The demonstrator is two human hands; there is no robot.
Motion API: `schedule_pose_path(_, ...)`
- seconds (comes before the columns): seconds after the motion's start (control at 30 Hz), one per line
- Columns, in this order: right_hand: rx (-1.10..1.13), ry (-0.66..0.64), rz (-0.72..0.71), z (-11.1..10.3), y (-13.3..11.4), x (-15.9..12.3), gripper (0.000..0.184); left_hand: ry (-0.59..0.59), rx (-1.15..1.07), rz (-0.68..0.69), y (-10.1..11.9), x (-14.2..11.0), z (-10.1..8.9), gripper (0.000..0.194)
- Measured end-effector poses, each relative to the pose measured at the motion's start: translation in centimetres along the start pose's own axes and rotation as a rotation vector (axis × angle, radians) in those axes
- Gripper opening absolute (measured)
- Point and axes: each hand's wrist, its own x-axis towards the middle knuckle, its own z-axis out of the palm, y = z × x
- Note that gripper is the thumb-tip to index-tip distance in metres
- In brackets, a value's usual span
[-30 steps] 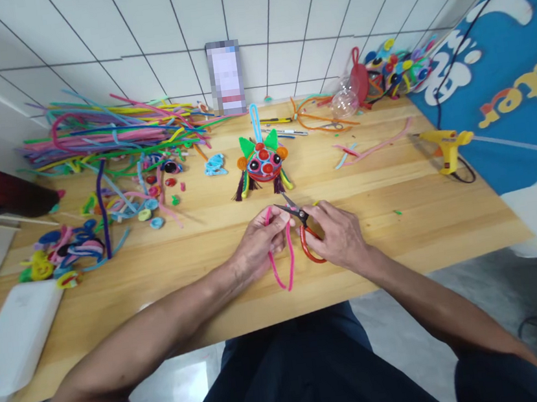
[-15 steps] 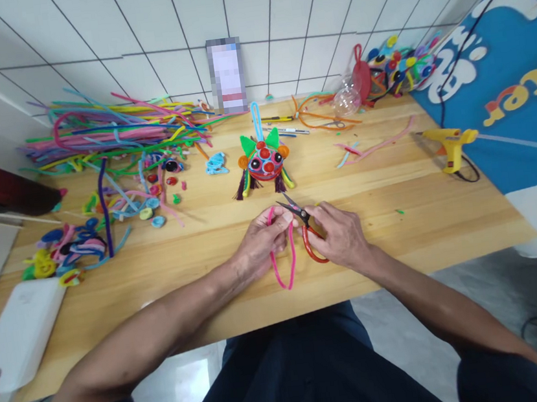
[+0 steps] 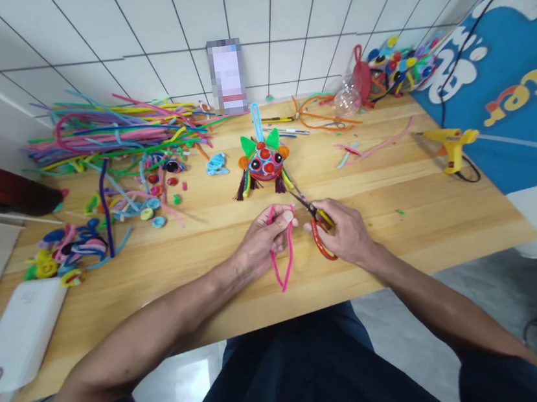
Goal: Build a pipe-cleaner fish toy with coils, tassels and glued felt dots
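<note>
My left hand [image 3: 261, 241] is closed on a folded pink pipe cleaner [image 3: 283, 261], whose two ends stick up above the fingers while its bend hangs toward me over the wooden table [image 3: 422, 221]. My right hand [image 3: 343, 231] grips red-handled scissors [image 3: 318, 224], blades pointing away to the upper left, a little to the right of the pink ends. Just beyond both hands stands a colourful pipe-cleaner creature [image 3: 263, 159] with green ears and a blue loop on top.
A big heap of loose pipe cleaners [image 3: 113, 132] and small coils [image 3: 66, 248] covers the table's left. A yellow glue gun [image 3: 450, 143] lies at the right, a white box [image 3: 15, 336] at the near left. More craft figures [image 3: 396, 68] sit at the back right.
My right hand has drawn the scissors away to the right, off the pink pipe cleaner's ends. The pipe cleaner's two ends now stand free above my left hand.
</note>
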Motion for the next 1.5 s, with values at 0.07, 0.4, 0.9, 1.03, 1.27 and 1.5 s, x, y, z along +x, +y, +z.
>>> schedule_pose_path(0.07, -0.038, -0.018, -0.042, 0.0, -0.2, -0.3, 0.025, 0.0, 0.006, 0.004, 0.1, 0.0, 0.0, 0.042)
schedule_pose_path(0.4, -0.337, 0.019, -0.119, 0.3, -0.4, -0.7, 0.027, 0.01, 0.052, 0.051, 0.0, -0.2, 0.3, 0.035)
schedule_pose_path(0.9, -0.361, 0.04, -0.143, 0.6, -0.5, -0.9, 0.025, 0.007, 0.046, 0.046, 0.1, -0.3, 0.4, 0.034)
schedule_pose_path(1.03, -0.366, 0.042, -0.137, 0.7, -0.5, -0.9, 0.024, 0.015, 0.047, 0.038, 0.0, -0.2, 0.3, 0.035)
schedule_pose_path(1.27, -0.384, 0.031, -0.114, 0.4, -1.0, -0.7, 0.026, 0.034, 0.087, 0.052, -0.4, -0.1, 0.1, 0.031)
schedule_pose_path(1.5, -0.339, 0.044, -0.124, 0.7, -0.7, -0.9, 0.022, 0.022, 0.092, 0.05, -0.4, -0.1, 0.2, 0.032)
